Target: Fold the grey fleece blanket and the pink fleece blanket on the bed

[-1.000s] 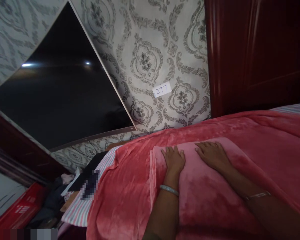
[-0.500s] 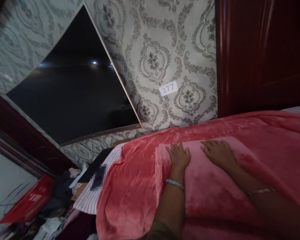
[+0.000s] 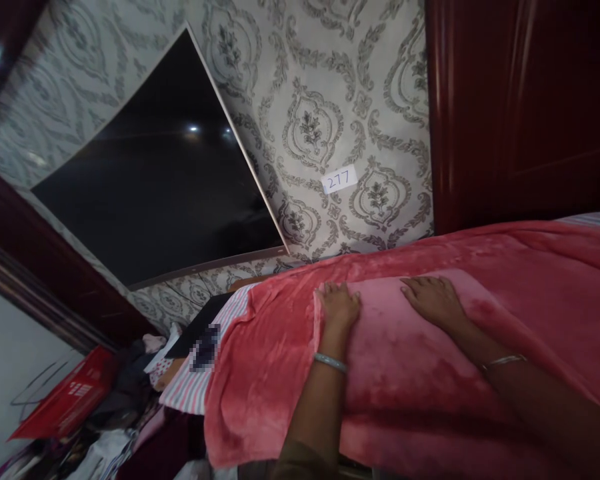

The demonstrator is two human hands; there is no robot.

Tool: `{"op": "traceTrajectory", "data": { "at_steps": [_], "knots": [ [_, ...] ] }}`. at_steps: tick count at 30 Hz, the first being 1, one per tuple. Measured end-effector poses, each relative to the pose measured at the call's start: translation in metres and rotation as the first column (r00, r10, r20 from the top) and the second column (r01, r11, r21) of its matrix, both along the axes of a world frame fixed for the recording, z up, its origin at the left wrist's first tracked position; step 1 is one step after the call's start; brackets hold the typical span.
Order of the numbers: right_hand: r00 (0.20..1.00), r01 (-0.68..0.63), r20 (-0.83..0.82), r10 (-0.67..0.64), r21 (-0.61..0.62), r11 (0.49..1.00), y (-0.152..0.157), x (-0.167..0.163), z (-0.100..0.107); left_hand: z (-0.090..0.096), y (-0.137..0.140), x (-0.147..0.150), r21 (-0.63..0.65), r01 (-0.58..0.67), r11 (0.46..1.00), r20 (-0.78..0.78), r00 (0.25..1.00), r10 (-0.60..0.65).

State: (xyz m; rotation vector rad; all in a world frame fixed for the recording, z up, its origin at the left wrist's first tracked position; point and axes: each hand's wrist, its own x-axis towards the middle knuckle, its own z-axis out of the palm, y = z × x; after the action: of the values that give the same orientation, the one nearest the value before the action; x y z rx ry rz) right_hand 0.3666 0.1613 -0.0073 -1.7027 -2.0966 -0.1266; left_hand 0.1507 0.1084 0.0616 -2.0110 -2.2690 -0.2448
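Note:
A red plush blanket (image 3: 265,360) lies spread over a bed, with part of it folded over so that a lighter pink panel (image 3: 385,340) faces up. At the far left corner of that panel rests my left hand (image 3: 339,305), palm down, its fingers spread over the folded edge. My right hand (image 3: 434,300) lies flat near the panel's far edge, fingers stretched out and touching the cloth. A bracelet circles each wrist. Neither hand grips the fabric.
Behind the bed a large television (image 3: 165,167) leans against patterned wallpaper, beside a paper label (image 3: 339,179) reading 277. A striped sheet (image 3: 187,393) shows under the blanket. Left are a red bag (image 3: 70,393) and piled clothes. A dark wood panel (image 3: 525,113) stands right.
My left hand has slid left across the folded panel to its corner edge. The right hand stays almost in place. The view has shifted slightly.

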Motion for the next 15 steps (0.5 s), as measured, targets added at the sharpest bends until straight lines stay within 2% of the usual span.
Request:
{"op": "traceTrajectory", "data": {
  "at_steps": [7,11,15],
  "knots": [
    [1.0,-0.01,-0.011,0.009,-0.053,0.999,-0.001,0.001,0.0,-0.017,-0.007,-0.014,-0.084,-0.087,0.993,0.085,0.992,0.094],
    [1.0,-0.023,-0.004,0.023,-0.111,0.994,0.006,0.003,0.004,-0.019,-0.005,-0.013,-0.079,-0.094,0.992,0.11,0.989,0.102],
    [1.0,0.028,0.006,-0.028,-0.174,0.984,0.014,0.025,0.009,-0.02,-0.005,-0.014,-0.049,-0.086,0.995,0.108,0.99,0.091]
  ]
}}
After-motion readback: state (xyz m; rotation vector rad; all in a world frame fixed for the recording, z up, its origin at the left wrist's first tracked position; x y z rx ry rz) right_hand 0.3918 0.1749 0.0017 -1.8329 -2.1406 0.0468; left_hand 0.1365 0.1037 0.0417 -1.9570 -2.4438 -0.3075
